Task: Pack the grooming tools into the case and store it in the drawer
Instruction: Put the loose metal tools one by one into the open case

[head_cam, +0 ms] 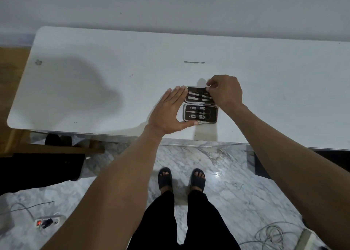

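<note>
both hands worked: left hand (169,112) lay flat and open, bracing the case (200,104), so right fingers (210,83), pinching a tool just above its far half, needed to seat it straight.

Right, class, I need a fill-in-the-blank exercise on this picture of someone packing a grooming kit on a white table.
1. The case lies ____ on the table, both halves showing tools.
2. The left hand rests flat against the case's ____ side.
3. The right hand works at the ____ half of the case.
4. One loose tool lies on the table ____ the case.

Missing words: open; left; far; beyond
</note>
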{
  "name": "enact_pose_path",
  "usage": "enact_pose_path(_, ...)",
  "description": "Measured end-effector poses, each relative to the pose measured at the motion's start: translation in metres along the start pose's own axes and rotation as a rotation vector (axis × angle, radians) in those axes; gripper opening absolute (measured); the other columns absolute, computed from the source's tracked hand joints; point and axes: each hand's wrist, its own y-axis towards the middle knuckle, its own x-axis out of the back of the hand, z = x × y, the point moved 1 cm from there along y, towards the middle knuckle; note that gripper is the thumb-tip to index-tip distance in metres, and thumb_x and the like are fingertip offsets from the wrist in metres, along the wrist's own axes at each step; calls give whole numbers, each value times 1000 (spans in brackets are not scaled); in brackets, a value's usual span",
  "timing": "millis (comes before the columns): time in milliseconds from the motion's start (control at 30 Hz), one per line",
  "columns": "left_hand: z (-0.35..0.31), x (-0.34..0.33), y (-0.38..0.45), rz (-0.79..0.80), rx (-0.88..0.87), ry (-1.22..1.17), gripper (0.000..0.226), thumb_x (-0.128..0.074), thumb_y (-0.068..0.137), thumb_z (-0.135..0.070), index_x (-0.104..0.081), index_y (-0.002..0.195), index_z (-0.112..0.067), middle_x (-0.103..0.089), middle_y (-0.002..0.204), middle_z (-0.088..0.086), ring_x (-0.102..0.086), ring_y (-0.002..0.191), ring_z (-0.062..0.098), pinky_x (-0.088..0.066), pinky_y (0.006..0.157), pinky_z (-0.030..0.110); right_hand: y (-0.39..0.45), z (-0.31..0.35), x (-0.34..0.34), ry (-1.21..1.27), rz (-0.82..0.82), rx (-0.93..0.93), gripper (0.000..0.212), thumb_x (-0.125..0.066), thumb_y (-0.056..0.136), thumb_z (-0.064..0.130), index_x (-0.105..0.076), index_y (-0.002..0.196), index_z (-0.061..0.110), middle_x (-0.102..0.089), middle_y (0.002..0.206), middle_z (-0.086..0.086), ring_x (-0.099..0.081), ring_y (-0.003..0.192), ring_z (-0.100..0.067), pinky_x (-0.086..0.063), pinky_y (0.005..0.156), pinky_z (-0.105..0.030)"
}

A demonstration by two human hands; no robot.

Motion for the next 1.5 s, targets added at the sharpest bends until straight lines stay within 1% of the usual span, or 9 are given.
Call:
enact_pose_path(233,1,-2,0,-10,7,4,117,-59,82,-85,-31,162,-5,-31,171,7,-22,161,18,-19,132,47,34,11,1,132,-74,-14,18,-68,85,28,-74,101,24,-73,92,6,-64,96,-18,-54,81,-36)
enact_pose_path(400,1,-1,0,-17,-1,7,116,-57,83,-85,-33,162,-4,-31,171,8,-22,161,18,-20,132,46,59,16,-8,143,-99,-11,23,-68,85,28,-73,107,26,-72,95,6,-65,91,-15,-54,79,-33)
enact_pose_path(600,2,0,3,49,14,28,116,-59,83,-84,-27,164,-7,-25,173,6,-16,162,16,-13,134,42,83,15,-16,120,-120,-46,22,-68,83,32,-74,105,29,-73,103,7,-67,96,-16,-56,83,-34)
enact_pose_path(733,2,1,3,53,15,27,116,-61,84,-83,-26,164,-7,-24,173,5,-15,162,16,-11,134,41,87,16,-19,60,-115,-3,16,-66,84,27,-76,96,28,-74,98,5,-66,94,-19,-54,75,-32)
enact_pose_path(867,1,2,4,56,15,24,114,-62,84,-81,-27,164,-7,-25,173,6,-16,162,16,-11,134,41,89,18,-20,1,-91,35,17,-61,86,21,-76,93,24,-74,93,1,-64,97,-24,-55,73,-36)
enact_pose_path(1000,0,2,4,48,13,36,115,-62,83,-82,-29,164,-6,-26,173,6,-18,162,17,-14,134,42,90,20,-22,-134,-28,67,23,-50,91,10,-71,99,15,-67,100,-8,-56,106,-30,-51,72,-38)
enact_pose_path(1067,0,1,4,28,9,39,116,-62,83,-83,-30,163,-6,-28,172,7,-19,162,17,-17,133,44,89,19,-23,-125,3,64,22,-48,91,8,-67,101,12,-65,104,-10,-54,108,-30,-49,75,-39)
enact_pose_path(1200,0,0,3,-8,6,1,116,-60,82,-84,-32,162,-4,-31,171,7,-22,161,18,-19,132,44,82,10,-15,66,18,24,16,-52,90,6,-67,97,8,-69,99,-7,-61,92,-23,-50,79,-32)
enact_pose_path(1500,1,1,4,3,1,-4,118,-55,81,-88,-32,162,-5,-31,171,8,-23,161,19,-20,132,46,28,-15,13,285,2,-29,11,-64,87,12,-74,91,15,-67,81,6,-58,69,-1,-43,67,-7)
